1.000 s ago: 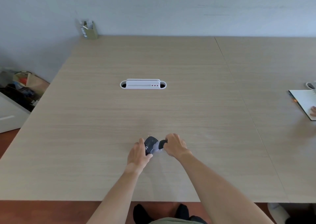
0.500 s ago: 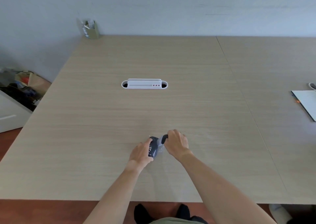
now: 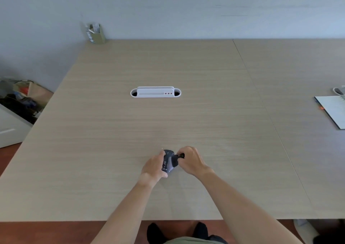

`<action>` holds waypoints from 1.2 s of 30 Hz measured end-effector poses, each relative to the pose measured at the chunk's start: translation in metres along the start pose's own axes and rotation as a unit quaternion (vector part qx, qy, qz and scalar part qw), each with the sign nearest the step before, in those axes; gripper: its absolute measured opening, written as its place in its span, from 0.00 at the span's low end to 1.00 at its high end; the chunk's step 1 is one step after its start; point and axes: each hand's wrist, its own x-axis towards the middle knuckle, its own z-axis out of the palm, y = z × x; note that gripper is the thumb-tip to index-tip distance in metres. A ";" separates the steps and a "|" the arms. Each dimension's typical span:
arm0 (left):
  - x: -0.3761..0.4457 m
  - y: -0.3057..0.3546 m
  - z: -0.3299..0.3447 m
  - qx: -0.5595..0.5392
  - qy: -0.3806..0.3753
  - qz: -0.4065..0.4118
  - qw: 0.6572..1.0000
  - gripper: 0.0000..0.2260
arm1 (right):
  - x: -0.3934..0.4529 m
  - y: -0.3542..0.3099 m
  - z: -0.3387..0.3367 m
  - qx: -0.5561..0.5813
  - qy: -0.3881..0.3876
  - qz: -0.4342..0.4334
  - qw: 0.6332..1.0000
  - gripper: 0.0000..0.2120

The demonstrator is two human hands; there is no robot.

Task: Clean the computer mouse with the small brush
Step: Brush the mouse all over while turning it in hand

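Note:
A dark computer mouse [image 3: 166, 159] stands tipped on its side on the wooden table [image 3: 168, 117], near the front edge, its underside with white print turned toward me. My left hand [image 3: 154, 166] grips it from the left. My right hand [image 3: 191, 160] holds a small brush [image 3: 176, 159] by its dark handle, and the grey bristles lie against the mouse's right side. Part of the brush handle is hidden in my fingers.
A white cable port [image 3: 155, 92] sits in the middle of the table. A pen holder [image 3: 96, 33] stands at the far left corner. A notebook [image 3: 334, 111] lies at the right edge. A cluttered box [image 3: 20, 98] sits on the floor to the left.
The mouse has been tilted more upright in my left hand, and the brush has shifted slightly along its side. A hand at the right edge, seen one second ago, has gone.

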 end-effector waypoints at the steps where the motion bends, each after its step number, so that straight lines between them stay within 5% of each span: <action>1: 0.001 0.000 0.000 0.003 -0.001 0.001 1.000 0.35 | 0.001 0.002 0.003 0.008 -0.021 -0.016 1.000 0.12; 10: 0.008 0.008 -0.010 0.213 0.016 0.045 0.976 0.40 | -0.002 0.011 -0.004 -0.044 0.044 0.005 0.998 0.12; 14: 0.014 0.004 -0.011 0.211 -0.014 0.110 0.971 0.35 | -0.001 0.011 -0.005 0.004 -0.023 -0.022 0.999 0.14; 20: 0.014 -0.002 -0.015 0.211 -0.015 0.117 0.970 0.35 | 0.001 0.018 -0.007 -0.041 0.043 0.018 0.998 0.10; 26: 0.015 -0.007 -0.015 0.202 -0.018 0.105 0.974 0.33 | 0.002 0.015 0.000 0.020 -0.028 -0.030 0.999 0.06; 31: 0.020 0.000 -0.017 0.220 -0.011 0.081 0.972 0.35 | 0.004 0.015 -0.003 -0.090 0.064 0.002 0.994 0.10; 36: 0.022 -0.006 -0.011 0.217 -0.021 0.098 0.971 0.32 | 0.007 0.012 -0.004 0.039 -0.014 -0.011 0.999 0.10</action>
